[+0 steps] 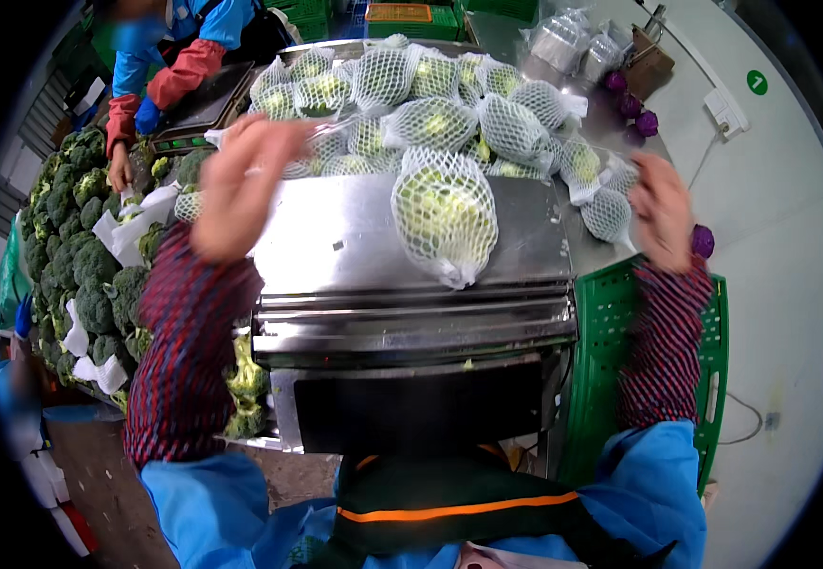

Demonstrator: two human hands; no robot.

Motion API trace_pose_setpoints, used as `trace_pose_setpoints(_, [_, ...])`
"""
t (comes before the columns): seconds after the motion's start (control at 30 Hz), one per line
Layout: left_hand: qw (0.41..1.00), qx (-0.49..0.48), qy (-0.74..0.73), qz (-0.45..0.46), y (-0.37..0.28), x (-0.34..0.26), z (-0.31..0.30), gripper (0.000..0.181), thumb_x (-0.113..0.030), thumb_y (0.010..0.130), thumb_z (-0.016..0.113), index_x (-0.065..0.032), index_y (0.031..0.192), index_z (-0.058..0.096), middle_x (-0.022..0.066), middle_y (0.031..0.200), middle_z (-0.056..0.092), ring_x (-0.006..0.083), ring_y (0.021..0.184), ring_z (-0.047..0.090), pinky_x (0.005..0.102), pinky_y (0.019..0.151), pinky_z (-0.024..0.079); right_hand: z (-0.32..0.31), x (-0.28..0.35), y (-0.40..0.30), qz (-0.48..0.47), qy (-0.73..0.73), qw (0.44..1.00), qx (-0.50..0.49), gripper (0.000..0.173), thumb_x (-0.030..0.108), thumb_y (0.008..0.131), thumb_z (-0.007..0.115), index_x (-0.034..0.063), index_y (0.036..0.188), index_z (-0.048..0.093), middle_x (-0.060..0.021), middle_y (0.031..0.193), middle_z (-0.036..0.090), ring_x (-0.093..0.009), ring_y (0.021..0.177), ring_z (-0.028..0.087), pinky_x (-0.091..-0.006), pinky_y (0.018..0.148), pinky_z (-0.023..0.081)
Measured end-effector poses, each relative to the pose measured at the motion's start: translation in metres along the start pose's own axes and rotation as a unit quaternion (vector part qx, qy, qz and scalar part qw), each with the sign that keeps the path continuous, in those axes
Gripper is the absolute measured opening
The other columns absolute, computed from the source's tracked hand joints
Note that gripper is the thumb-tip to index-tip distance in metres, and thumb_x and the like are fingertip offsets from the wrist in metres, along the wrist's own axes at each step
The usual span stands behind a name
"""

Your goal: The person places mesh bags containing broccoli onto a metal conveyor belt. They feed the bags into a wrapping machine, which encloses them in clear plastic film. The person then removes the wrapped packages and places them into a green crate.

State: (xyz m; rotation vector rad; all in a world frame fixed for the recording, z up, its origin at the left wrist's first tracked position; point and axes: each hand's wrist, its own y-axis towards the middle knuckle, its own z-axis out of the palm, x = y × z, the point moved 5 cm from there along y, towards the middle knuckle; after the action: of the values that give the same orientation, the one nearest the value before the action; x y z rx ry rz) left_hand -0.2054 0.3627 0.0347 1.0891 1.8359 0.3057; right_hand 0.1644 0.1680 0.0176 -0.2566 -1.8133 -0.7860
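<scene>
My left hand (244, 181) is raised and blurred at the left side of the steel wrapping surface (326, 235), with thin clear film by its fingers. On the right, my right hand (660, 210) is held beside a small net-sleeved vegetable (606, 215); whether its fingers touch anything cannot be told. Between the hands, a pale green vegetable in a white foam net (445, 217) lies alone near the middle of the steel. Behind it is a pile of similar netted vegetables (429, 124), one stacked against another.
Broccoli (91, 259) is heaped on the left with loose white foam nets (138, 227). A co-worker's hand (120, 169) reaches into the heap. Purple cabbages (646, 123) and bagged film rolls (559, 43) are at the back right. A green plastic crate (600, 313) stands at right.
</scene>
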Motion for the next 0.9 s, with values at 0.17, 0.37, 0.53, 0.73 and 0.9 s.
trace_pose_setpoints(0.17, [0.843, 0.377, 0.354, 0.146, -0.025, 0.101, 0.124, 0.080, -0.015, 0.076, 0.057, -0.0107, 0.139, 0.008, 0.0117, 0.141, 0.025, 0.0203, 0.131, 0.024, 0.0453, 0.109, 0.007, 0.090, -0.137, 0.013, -0.199, -0.401, 0.858, 0.252, 0.032, 0.009, 0.080, 0.055, 0.0051, 0.112, 0.055, -0.0128, 0.106, 0.059, -0.026, 0.098, 0.055, -0.0316, 0.083, 0.040])
trace_pose_setpoints(0.37, [0.972, 0.223, -0.067, 0.026, -0.046, 0.094, 0.164, 0.120, -0.038, 0.057, 0.078, 0.0063, 0.135, -0.002, 0.0277, 0.127, 0.039, 0.0372, 0.114, 0.044, 0.0404, 0.097, 0.033, 0.140, -0.154, -0.033, -0.238, -0.353, 0.826, 0.369, 0.101, 0.032, 0.056, 0.072, -0.0001, 0.135, 0.017, -0.0180, 0.133, 0.033, -0.031, 0.126, 0.027, -0.0497, 0.103, 0.008])
trace_pose_setpoints(0.53, [0.944, 0.223, -0.226, -0.085, -0.053, 0.055, 0.140, 0.118, -0.036, 0.060, 0.079, 0.0042, 0.136, -0.002, 0.0249, 0.118, 0.050, 0.0331, 0.110, 0.050, 0.0368, 0.097, 0.037, 0.141, -0.125, -0.049, -0.012, -0.028, 0.923, 0.384, 0.068, 0.023, 0.075, 0.062, 0.0032, 0.131, 0.031, -0.0116, 0.128, 0.041, -0.021, 0.118, 0.041, -0.0353, 0.099, 0.033])
trace_pose_setpoints(0.73, [0.875, 0.323, -0.328, -0.151, -0.123, -0.038, 0.111, 0.088, -0.035, 0.077, 0.065, 0.0037, 0.133, 0.010, 0.0235, 0.122, 0.045, 0.0316, 0.107, 0.052, 0.0372, 0.095, 0.039, 0.092, -0.030, -0.141, 0.038, -0.133, 0.865, 0.483, 0.057, 0.016, 0.078, 0.064, -0.0002, 0.127, 0.038, -0.0122, 0.113, 0.057, -0.020, 0.104, 0.055, -0.0320, 0.092, 0.041])
trace_pose_setpoints(0.9, [0.490, 0.465, -0.451, -0.583, -0.219, -0.093, 0.091, 0.055, -0.036, 0.093, 0.037, -0.0049, 0.135, 0.017, 0.0184, 0.119, 0.048, 0.0257, 0.098, 0.059, 0.0337, 0.069, 0.055, 0.073, -0.004, -0.260, 0.589, 0.206, 0.604, 0.496, 0.055, 0.018, 0.084, 0.056, 0.0009, 0.131, 0.033, -0.0189, 0.121, 0.050, -0.025, 0.107, 0.053, -0.0329, 0.090, 0.043])
